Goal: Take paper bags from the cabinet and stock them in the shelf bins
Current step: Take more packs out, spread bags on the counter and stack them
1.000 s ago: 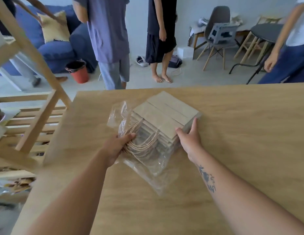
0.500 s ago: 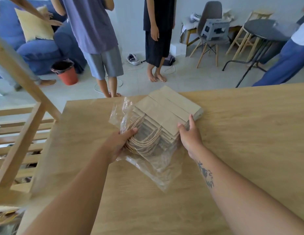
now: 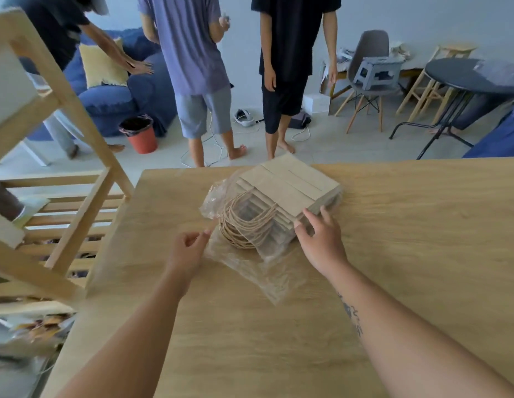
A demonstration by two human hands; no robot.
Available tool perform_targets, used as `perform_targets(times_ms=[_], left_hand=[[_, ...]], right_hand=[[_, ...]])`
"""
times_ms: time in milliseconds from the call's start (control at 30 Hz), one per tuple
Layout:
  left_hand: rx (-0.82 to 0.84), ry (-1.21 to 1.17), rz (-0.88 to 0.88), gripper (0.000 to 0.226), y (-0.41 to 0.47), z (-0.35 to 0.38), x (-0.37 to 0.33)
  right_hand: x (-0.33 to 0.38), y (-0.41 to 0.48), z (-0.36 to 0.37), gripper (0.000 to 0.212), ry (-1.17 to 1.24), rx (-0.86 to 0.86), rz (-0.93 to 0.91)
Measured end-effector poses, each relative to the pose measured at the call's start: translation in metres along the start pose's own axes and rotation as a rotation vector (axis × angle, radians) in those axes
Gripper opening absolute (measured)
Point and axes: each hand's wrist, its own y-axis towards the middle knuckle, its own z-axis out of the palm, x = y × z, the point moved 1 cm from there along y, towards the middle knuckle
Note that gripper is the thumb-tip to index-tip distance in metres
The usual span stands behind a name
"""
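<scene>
Paper bags (image 3: 290, 189): flat stack of brown bags, lying on the table, far-centre, half out of a clear plastic wrapper; twine handles (image 3: 247, 228) bunched at the near-left end, pointing toward the person.
Plastic wrapper (image 3: 258, 268): clear, crumpled, open end spread flat on the table nearer the person; a puffed-up bit at the stack's left side.
Table (image 3: 408, 254): light wood grain, carries the stack and wrapper.
Left hand (image 3: 187, 251): just left of the handles, fingers loosely curled, index and thumb tips pinched close at the wrapper's edge; grip looks like a light pinch on the plastic, cannot tell if it really holds it.
Right hand (image 3: 322, 239): on the near-right corner of the stack, fingers spread over the top edge, thumb at the side; grip pressing/grasping the bags at that corner. Tattoo on the forearm.
Wooden shelf (image 3: 63, 214): slatted, light wood frame, left of the table, tilted in view; some blurred items on lower slats, cannot tell what.
Background: three people standing beyond the table, blue sofa with yellow cushion (image 3: 102, 66), red bin (image 3: 141, 135), grey chair (image 3: 367, 79), round dark side table (image 3: 465, 79), wooden stool (image 3: 451, 53).
</scene>
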Motion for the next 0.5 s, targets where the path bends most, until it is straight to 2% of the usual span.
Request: perform_targets(times_ms=[67,133,367,500], left_hand=[[-0.117,0.151,0.030,0.044,-0.025,-0.002,0.014],[-0.154,0.348,0.119,0.048,-0.051,-0.004,0.031],[-0.001,0.872,0.176,0.057,-0.150,-0.013,0.090],[-0.006,0.964,0.194,0.063,-0.193,-0.022,0.118]], right_hand=[[-0.004,-0.016,-0.001,0.052,0.011,0.007,-0.054],[-0.010,-0.035,0.000,0.052,0.009,0.035,-0.099],[-0.056,-0.111,0.019,0.060,-0.108,0.120,-0.195],[-0.078,-0.161,0.034,0.062,-0.415,0.196,-0.262]])
